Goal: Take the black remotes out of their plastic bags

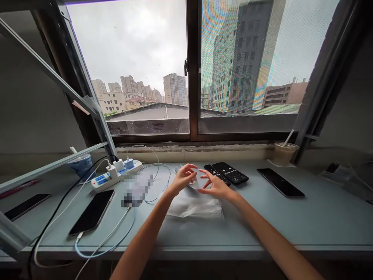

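Observation:
My left hand (184,180) is raised over the desk with its fingers curved and apart. Facing it across a small gap is my right hand (216,185), its fingers spread and bent towards the left one. Below both hands lies a thin, crumpled white plastic bag (192,207), flat on the desk. A pale, see-through piece of material shows between the hands; whether it belongs to the bag or touches the fingers I cannot tell. Just behind my right hand are two black remote controls (231,173), side by side.
Left on the desk (326,221) are a power strip (116,175) with plugs, a charging phone (92,213), loose cables, a blurred-out item (138,188) and a blue cup (81,167). Rightward are another phone (280,182) and a drink cup with straw (284,153). A metal frame (87,101) stands left.

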Action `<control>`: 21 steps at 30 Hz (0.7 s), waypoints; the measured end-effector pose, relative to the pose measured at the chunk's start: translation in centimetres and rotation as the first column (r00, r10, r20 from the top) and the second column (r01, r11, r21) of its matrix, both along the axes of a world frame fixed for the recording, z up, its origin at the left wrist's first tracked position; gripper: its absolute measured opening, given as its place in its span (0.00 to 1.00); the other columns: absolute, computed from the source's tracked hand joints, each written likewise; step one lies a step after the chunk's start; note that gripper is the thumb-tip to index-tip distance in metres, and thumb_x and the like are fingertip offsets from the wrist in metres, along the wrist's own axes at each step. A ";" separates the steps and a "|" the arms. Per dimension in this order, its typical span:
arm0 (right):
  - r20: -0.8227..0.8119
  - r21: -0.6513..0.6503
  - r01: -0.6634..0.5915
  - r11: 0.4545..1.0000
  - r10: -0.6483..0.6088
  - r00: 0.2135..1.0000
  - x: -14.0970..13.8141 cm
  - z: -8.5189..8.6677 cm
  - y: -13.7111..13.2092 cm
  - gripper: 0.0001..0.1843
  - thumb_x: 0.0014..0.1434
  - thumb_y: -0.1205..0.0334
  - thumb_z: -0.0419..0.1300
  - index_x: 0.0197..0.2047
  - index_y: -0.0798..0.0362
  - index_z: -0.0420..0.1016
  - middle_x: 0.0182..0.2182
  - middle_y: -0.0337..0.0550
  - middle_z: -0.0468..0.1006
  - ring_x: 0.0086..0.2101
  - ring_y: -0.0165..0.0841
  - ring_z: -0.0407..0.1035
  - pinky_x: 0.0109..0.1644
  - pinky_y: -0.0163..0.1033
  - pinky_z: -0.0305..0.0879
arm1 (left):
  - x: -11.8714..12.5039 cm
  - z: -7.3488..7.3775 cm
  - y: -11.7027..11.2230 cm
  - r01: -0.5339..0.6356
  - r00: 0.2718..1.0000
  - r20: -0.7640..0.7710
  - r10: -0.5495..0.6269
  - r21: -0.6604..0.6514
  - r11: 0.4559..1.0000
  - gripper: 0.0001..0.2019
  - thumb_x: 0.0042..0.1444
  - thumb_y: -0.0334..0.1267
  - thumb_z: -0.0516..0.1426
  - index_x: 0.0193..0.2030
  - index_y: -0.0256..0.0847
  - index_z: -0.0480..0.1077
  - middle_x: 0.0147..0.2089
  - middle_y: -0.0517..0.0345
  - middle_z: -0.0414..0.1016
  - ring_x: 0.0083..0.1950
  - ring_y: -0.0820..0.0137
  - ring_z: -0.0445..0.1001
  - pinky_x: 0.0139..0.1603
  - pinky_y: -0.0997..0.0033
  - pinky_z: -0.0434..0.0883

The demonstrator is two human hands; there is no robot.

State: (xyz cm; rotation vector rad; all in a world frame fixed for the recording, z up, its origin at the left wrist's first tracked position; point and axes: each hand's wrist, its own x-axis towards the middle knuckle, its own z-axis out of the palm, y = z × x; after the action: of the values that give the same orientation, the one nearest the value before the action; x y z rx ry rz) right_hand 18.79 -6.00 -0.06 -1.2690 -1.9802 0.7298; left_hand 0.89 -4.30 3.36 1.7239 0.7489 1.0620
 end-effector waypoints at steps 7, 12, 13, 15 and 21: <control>-0.094 0.018 -0.107 0.994 0.108 0.990 -0.9 -0.3 -0.3 0.35 0.47 0.56 0.61 0.58 0.50 0.56 0.40 0.43 0.74 0.30 0.30 0.71 0.31 0.34 0.64 | 1.2 -0.1 -1.3 0.140 0.987 0.085 -0.134 -0.072 0.988 0.16 0.48 0.44 0.59 0.41 0.37 0.67 0.29 0.60 0.68 0.29 0.77 0.66 0.32 0.76 0.62; -0.118 0.081 -0.132 0.988 0.141 0.983 -1.3 -0.3 0.0 0.14 0.52 0.58 0.54 0.41 0.55 0.70 0.30 0.40 0.75 0.26 0.28 0.67 0.30 0.34 0.63 | 1.5 0.2 -1.8 0.102 0.990 0.102 -0.093 -0.081 0.991 0.16 0.47 0.46 0.59 0.39 0.39 0.67 0.29 0.61 0.68 0.32 0.75 0.67 0.34 0.75 0.63; -0.129 0.093 -0.113 0.989 0.125 0.984 -1.3 -0.3 0.1 0.13 0.53 0.57 0.53 0.38 0.55 0.71 0.29 0.40 0.75 0.25 0.28 0.67 0.30 0.34 0.63 | 1.5 0.3 -1.9 0.088 0.993 0.088 -0.082 -0.068 0.994 0.16 0.48 0.47 0.58 0.40 0.39 0.67 0.30 0.60 0.69 0.33 0.75 0.68 0.35 0.75 0.63; -0.203 0.104 -0.024 0.994 0.045 0.978 -1.1 -0.3 0.5 0.14 0.53 0.53 0.52 0.33 0.54 0.72 0.28 0.40 0.75 0.27 0.30 0.67 0.32 0.36 0.64 | 1.1 0.7 -1.7 0.034 0.998 0.060 -0.034 -0.013 0.999 0.18 0.49 0.49 0.56 0.43 0.40 0.66 0.34 0.58 0.71 0.37 0.72 0.69 0.39 0.73 0.64; -0.467 0.053 0.238 0.970 -0.187 0.864 0.4 0.8 1.4 0.28 0.53 0.38 0.43 0.40 0.52 0.70 0.36 0.48 0.76 0.32 0.38 0.70 0.36 0.43 0.67 | 0.0 1.4 -1.1 -0.084 0.995 -0.033 0.093 0.214 0.973 0.28 0.43 0.44 0.61 0.52 0.47 0.60 0.52 0.54 0.67 0.56 0.64 0.62 0.51 0.66 0.59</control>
State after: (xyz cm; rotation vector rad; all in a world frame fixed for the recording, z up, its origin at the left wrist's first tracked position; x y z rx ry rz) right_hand 19.16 -4.58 0.70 -1.1038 -1.4487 0.7224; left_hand 0.87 -5.36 4.78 1.9135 0.7680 1.2059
